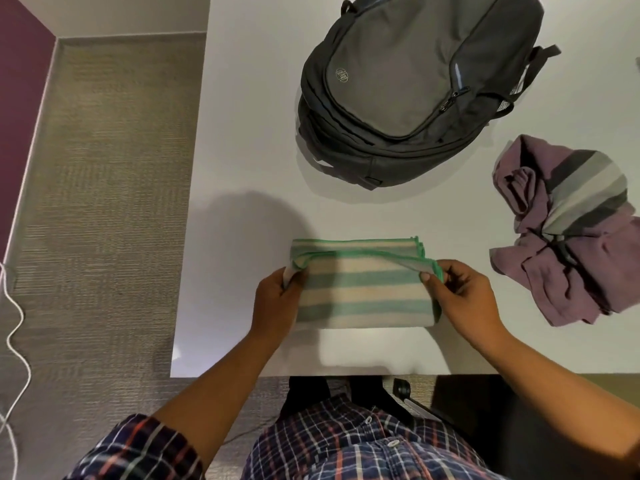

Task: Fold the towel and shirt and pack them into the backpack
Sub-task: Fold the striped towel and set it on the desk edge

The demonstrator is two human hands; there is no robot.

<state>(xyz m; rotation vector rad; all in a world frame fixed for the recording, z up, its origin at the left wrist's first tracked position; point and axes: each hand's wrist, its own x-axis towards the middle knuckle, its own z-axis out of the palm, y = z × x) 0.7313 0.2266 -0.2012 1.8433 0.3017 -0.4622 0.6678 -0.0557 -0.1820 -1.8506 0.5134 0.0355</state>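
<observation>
- At lower centre of the frame: towel (363,292), striped green and cream with a green hem, lay on the white surface (242,133) as a thick oblong. Its top layer was raised along the far edge, with lower layers showing beyond it.
- Left hand (277,299): at the towel's left end, fingers curled round the corner of the raised layer.
- Right hand (460,299): at the towel's right end, thumb and fingers pinching the green-hemmed corner of the same layer.
- Backpack (415,88): upper centre, dark grey, lying flat with its front up, well apart from the towel. No compartment appeared open.
- Shirt (568,233): right edge of the frame, mauve with a grey striped band, in a crumpled heap near the backpack's lower right.
- Stage, as judged: towel fold under way, shirt unfolded, nothing packed.
- Risks, as judged: uneven pull between the two corners could skew the layer and leave the hems misaligned. A slack pinch could drop one corner and let the stack spring open. Lifting the bundle towards a backpack that had not been unzipped could undo the fold.
- Also present: white cable (15,323) on the carpet, left edge of the frame.
</observation>
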